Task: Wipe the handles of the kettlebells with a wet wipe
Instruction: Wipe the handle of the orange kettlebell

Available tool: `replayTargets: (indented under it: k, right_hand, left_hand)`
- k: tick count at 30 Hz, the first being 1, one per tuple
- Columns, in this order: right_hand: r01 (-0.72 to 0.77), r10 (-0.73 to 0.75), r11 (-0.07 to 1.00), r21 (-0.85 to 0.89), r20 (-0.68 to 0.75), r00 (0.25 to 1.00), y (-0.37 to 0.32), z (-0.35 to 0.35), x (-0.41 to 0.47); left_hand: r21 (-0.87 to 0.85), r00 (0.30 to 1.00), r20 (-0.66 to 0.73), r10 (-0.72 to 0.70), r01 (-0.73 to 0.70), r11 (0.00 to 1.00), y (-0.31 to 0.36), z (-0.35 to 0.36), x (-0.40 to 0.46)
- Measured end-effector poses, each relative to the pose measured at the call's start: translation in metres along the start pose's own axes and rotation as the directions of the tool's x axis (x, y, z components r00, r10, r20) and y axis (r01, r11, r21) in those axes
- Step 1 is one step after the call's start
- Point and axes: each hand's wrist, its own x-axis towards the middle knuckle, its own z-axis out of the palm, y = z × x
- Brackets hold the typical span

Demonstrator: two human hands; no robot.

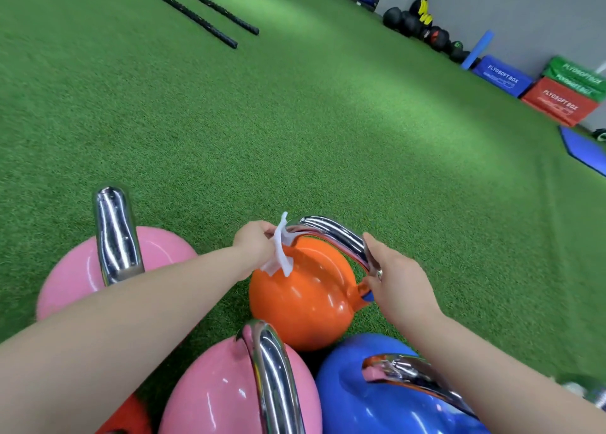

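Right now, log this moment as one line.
stage: wiping | left hand: pinches wet wipe at orange kettlebell handle | right hand: holds handle's other end

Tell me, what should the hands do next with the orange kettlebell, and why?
Probably slide the wet wipe along the chrome handle toward the right hand. The left hand pinches the wipe at the handle's left end, while the right hand grips the other end, steadying the orange kettlebell. The stretch between them looks unwiped.
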Motion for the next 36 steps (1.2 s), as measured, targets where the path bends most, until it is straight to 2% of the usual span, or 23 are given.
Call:
replayTargets:
  k: [2, 3, 6, 8, 11, 12, 15, 17, 18, 22, 24, 26, 27, 29, 32, 34, 36]
  right_hand:
    - [0.054, -0.055, 0.998, -0.008, -0.049, 0.997, -0.001, -0.002, -0.004]
    - [0.128, -0.131, 0.991, -0.034, -0.111, 0.985, -0.004, -0.003, -0.006]
    - [0.315, -0.327, 0.945, -0.094, -0.173, 0.929, -0.014, 0.002, -0.008]
    - [0.309, -0.308, 0.951, -0.001, -0.065, 0.949, -0.027, 0.008, -0.013]
    - [0.191, -0.2, 0.976, 0.101, 0.08, 0.977, -0.039, 0.023, -0.012]
    - [0.157, -0.171, 0.979, 0.133, 0.099, 0.98, -0.043, 0.027, -0.009]
    - [0.108, -0.119, 0.963, 0.248, 0.03, 0.992, -0.053, 0.028, -0.002]
    - [0.108, -0.108, 0.951, 0.291, -0.018, 0.994, -0.056, 0.023, 0.002]
    - [0.109, -0.098, 0.949, 0.297, -0.052, 0.994, -0.057, 0.022, 0.003]
    - [0.081, -0.029, 0.966, 0.245, -0.21, 0.977, -0.052, 0.018, 0.006]
    - [0.089, -0.028, 0.979, 0.185, -0.309, 0.951, -0.049, 0.016, 0.009]
    - [0.089, -0.055, 0.993, 0.074, -0.376, 0.925, -0.047, 0.016, 0.015]
    - [0.101, -0.084, 0.995, 0.025, -0.375, 0.923, -0.047, 0.015, 0.019]
    - [0.168, -0.172, 0.985, -0.037, -0.274, 0.946, -0.048, 0.013, 0.029]
    - [0.293, -0.301, 0.939, -0.179, -0.019, 0.953, -0.052, 0.008, 0.049]
    - [0.34, -0.326, 0.907, -0.247, 0.099, 0.94, -0.056, 0.004, 0.064]
    - [0.375, -0.351, 0.897, -0.236, 0.137, 0.926, -0.063, 0.0, 0.076]
  left_hand:
    - [0.039, 0.998, 0.041, 0.041, -0.042, 0.998, -0.001, 0.004, -0.002]
    - [0.043, 0.997, 0.055, 0.055, -0.058, 0.997, -0.002, 0.007, -0.003]
    - [0.021, 0.995, 0.064, 0.07, -0.072, 0.997, -0.007, 0.011, -0.005]
    - [0.02, 0.995, 0.076, 0.07, -0.071, 0.997, -0.013, 0.014, -0.004]
    - [0.117, 0.994, 0.039, 0.099, -0.103, 0.988, -0.02, 0.02, -0.004]
    - [0.128, 0.989, 0.012, 0.146, -0.146, 0.981, -0.019, 0.022, -0.006]
    - [0.128, 0.955, -0.035, 0.294, -0.288, 0.949, -0.004, 0.024, -0.008]
    - [0.204, 0.896, -0.006, 0.443, -0.433, 0.878, 0.01, 0.022, -0.009]
    - [0.263, 0.833, 0.011, 0.554, -0.537, 0.802, 0.015, 0.023, -0.006]
    - [0.541, 0.658, 0.186, 0.73, -0.689, 0.483, 0.023, 0.026, 0.003]
    - [0.519, 0.615, 0.209, 0.761, -0.729, 0.446, 0.024, 0.027, 0.002]
    - [0.469, 0.625, 0.186, 0.758, -0.735, 0.49, 0.022, 0.027, 0.001]
    - [0.442, 0.658, 0.153, 0.738, -0.713, 0.544, 0.02, 0.027, 0.001]
    - [0.363, 0.728, 0.091, 0.68, -0.66, 0.658, 0.015, 0.027, 0.002]
    - [0.228, 0.804, 0.054, 0.593, -0.588, 0.776, 0.008, 0.022, 0.0]
    - [0.175, 0.825, 0.049, 0.563, -0.562, 0.808, 0.007, 0.017, -0.003]
    - [0.154, 0.831, 0.058, 0.554, -0.556, 0.817, 0.007, 0.015, -0.005]
